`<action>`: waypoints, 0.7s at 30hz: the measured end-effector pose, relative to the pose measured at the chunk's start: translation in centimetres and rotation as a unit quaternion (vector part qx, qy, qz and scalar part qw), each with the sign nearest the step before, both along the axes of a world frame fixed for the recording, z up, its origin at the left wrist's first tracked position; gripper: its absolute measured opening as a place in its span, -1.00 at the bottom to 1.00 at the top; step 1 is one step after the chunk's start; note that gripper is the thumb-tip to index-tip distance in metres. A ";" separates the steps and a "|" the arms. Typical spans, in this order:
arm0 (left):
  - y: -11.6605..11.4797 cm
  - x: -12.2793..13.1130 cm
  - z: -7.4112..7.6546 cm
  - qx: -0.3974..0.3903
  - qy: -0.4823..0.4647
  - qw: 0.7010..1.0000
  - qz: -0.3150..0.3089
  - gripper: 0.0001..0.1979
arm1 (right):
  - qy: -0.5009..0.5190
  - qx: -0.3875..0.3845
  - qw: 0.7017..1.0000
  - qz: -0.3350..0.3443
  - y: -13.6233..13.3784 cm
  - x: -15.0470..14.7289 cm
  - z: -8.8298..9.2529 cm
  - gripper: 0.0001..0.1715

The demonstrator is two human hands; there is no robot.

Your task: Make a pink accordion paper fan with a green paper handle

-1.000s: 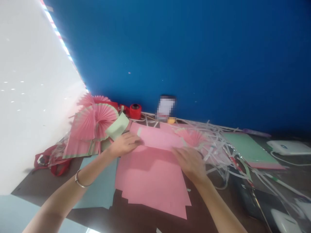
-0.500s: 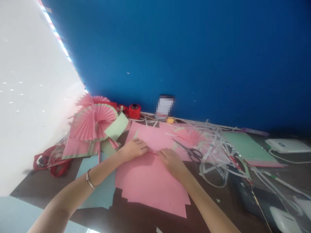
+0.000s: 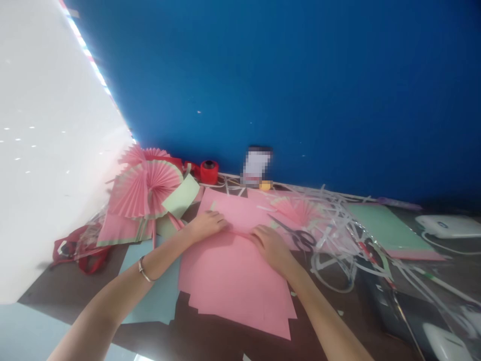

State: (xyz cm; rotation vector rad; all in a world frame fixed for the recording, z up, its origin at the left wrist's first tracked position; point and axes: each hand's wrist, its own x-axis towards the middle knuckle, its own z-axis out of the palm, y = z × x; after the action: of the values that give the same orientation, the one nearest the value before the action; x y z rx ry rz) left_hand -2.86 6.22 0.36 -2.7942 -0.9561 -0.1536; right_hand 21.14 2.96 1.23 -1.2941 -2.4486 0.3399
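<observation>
I'm seeing stacked pink paper sheets (image 3: 236, 281) lying centrally on dark-brown table (image 3: 206, 333). Left hand (image 3: 206, 226) touching narrow pink paper fold (image 3: 239, 233) at eleven o'clock, right hand (image 3: 272, 250) at one; whether gripping, I can't tell. Dark loop-handled scissors (image 3: 292, 232) lying at two, pleated pink-green paper fans (image 3: 131, 193) at ten.

A flat, saturated blue wall (image 3: 285, 75) forms the rear boundary and fills most of the upper view, with small pale marks scattered on its surface. A white wall (image 3: 45, 90) stands at left, carrying several bright specks. A narrow bright band (image 3: 88, 55) runs diagonally along the junction of the two. Below, a dark brown tabletop (image 3: 203, 328) abuts the blue wall. A pale surface (image 3: 33, 326), possibly floor, lies beyond its lower-left edge.
</observation>
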 end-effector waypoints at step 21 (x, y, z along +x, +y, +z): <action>1.1 0.1 0.8 -0.172 -0.101 0.971 0.134 -0.54 | 0.043 0.003 0.999 -0.021 1.4 3.0 -1.5 -0.68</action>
State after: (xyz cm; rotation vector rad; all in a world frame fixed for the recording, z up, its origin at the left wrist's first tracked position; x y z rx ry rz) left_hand -2.80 7.28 1.16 -2.9557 -1.5311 -0.2587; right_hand 24.11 4.34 -0.29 -1.2980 -2.3469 0.3680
